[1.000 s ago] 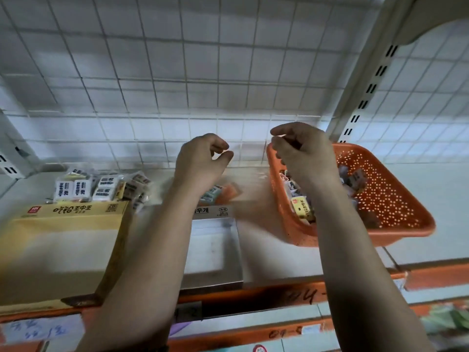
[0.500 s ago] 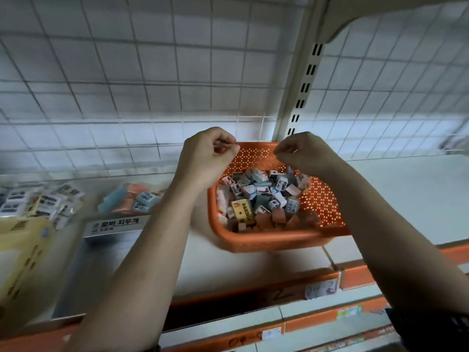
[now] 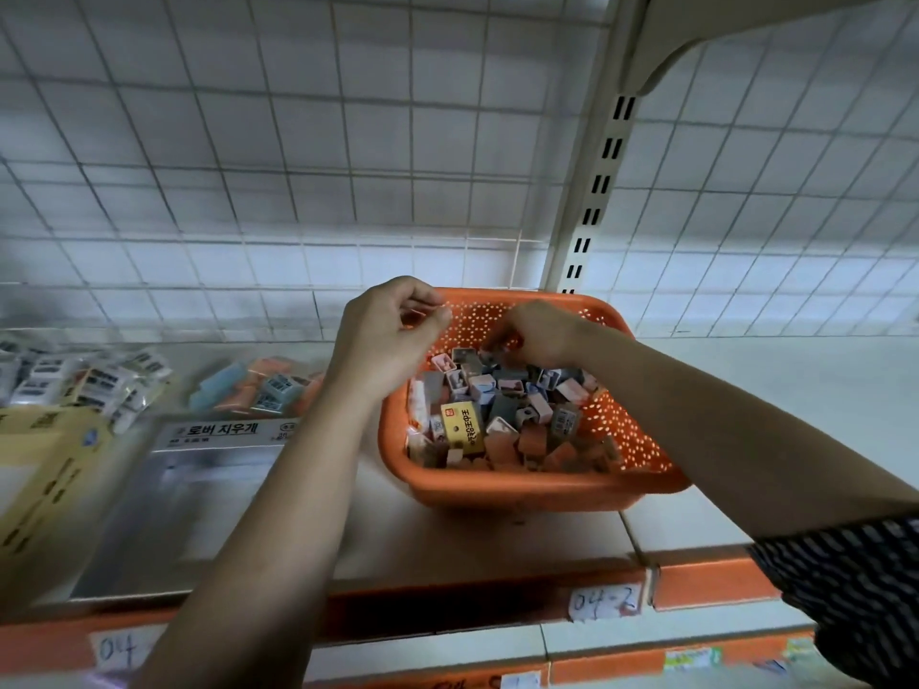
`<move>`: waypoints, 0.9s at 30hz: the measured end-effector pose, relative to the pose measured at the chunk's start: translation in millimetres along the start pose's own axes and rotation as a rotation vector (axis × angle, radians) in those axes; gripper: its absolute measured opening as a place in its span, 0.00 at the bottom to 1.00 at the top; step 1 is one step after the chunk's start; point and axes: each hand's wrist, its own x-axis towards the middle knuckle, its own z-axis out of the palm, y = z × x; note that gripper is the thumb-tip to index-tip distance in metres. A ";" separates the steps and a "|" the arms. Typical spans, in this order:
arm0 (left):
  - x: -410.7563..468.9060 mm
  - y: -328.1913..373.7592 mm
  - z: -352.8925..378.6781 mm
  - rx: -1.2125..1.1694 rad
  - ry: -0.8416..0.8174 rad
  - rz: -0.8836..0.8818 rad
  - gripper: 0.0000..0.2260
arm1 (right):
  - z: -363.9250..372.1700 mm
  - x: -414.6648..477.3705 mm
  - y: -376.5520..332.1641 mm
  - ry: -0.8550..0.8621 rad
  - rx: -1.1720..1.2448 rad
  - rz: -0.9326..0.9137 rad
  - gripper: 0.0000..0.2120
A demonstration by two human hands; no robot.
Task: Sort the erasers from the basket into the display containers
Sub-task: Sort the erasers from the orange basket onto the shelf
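An orange perforated basket (image 3: 542, 489) stands on the shelf, piled with several small erasers, among them a yellow one (image 3: 462, 425). My right hand (image 3: 539, 330) reaches down into the back of the pile, its fingertips pinching a dark grey eraser (image 3: 490, 358). Over the basket's left rim hovers my left hand (image 3: 390, 335), fingers curled with nothing visible in them. To the left lies a grey display container (image 3: 219, 432) with pastel erasers (image 3: 258, 385) at its back. Further left is a yellow display box (image 3: 45, 469) holding white-wrapped erasers (image 3: 89, 385).
A white wire grid backs the shelf, and a slotted upright (image 3: 597, 191) rises behind the basket. The orange front edge carries handwritten tags (image 3: 604, 601). Right of the basket is bare shelf surface (image 3: 795, 415).
The view has swung right, bringing the basket to the centre. My right hand has dropped from above the basket into the eraser pile. My left hand has stayed curled near the left rim.
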 end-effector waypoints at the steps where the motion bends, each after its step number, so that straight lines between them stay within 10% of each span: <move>1: -0.1 -0.1 -0.8 0.005 0.002 -0.001 0.06 | 1.1 0.9 1.1 0.009 -0.001 -0.006 0.16; 10: 10.8 8.0 3.8 0.039 -0.041 0.043 0.06 | -2.7 -5.7 5.0 0.126 0.160 -0.007 0.15; 27: 56.4 8.8 78.3 0.599 -0.695 0.203 0.06 | 15.7 -107.9 2.8 0.643 1.335 0.218 0.13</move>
